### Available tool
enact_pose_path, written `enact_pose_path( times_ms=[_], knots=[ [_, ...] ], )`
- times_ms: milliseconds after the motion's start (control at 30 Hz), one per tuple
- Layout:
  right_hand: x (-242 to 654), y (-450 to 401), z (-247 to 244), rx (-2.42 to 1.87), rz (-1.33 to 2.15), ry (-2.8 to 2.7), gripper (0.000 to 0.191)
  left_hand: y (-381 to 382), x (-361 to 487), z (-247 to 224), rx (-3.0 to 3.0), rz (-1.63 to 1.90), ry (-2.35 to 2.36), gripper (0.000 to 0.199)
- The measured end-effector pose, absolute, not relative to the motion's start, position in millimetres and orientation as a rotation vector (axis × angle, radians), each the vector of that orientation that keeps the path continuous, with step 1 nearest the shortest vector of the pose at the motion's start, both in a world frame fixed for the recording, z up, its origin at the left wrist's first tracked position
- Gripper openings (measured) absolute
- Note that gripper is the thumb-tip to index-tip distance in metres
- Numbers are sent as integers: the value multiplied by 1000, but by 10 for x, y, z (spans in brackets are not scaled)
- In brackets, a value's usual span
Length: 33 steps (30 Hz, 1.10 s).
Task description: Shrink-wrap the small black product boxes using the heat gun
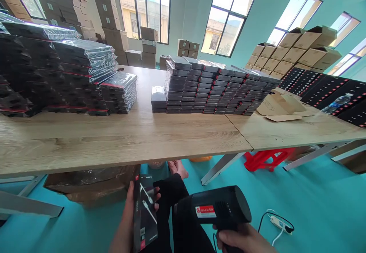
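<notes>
My left hand (130,207) is wrapped round a black cable box (147,211), held upright over my lap with its printed front showing white cable plugs. In my right hand (234,238) is the handle of a black heat gun (217,205) with a red and white label. The gun's nozzle points left at the box, a short gap apart. Both hands are below the front edge of the wooden table (120,142).
Plastic-wrapped black boxes (77,70) are piled at the table's left, and a wide stack of thin boxes (211,87) stands at its middle. Flattened cardboard (280,106) lies to the right. Under the table are a red stool (265,159), a carton (94,186) and a power strip (280,223).
</notes>
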State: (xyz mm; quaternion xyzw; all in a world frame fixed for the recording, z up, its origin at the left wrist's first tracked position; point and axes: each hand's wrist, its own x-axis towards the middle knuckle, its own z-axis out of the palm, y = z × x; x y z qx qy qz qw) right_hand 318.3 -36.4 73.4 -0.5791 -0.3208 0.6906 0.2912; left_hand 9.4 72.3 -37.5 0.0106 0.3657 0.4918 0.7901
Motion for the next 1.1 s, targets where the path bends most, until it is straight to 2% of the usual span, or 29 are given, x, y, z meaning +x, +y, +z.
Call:
enact_pose_path(
  times_ms=[67,167,300,433,600,733,933,1100],
  knots=[
    [3051,-201,706,-1505,1787,-719,45,673,142,-427,-8,990,734,55],
    [2821,-13,783,-1407,1730,-742,44,618,220,-506,-34,964,745,45],
    [2764,-18,984,-1353,1991,-1106,27,584,248,-501,-98,1073,875,53],
    [2986,-96,1067,-1483,1977,-1209,20,536,213,-363,-39,1107,841,57],
    [2983,-40,1082,-1585,1654,-1067,29,517,244,-314,9,1045,862,61],
    [2730,-15,1079,-1450,1851,-1129,31,553,316,-420,30,1076,1002,65],
    [2706,73,1053,-1535,1584,-1150,24,514,330,-333,32,946,919,45],
    [2988,-160,1124,-1498,1922,-1182,24,576,218,-329,-17,1120,956,43]
  ],
)
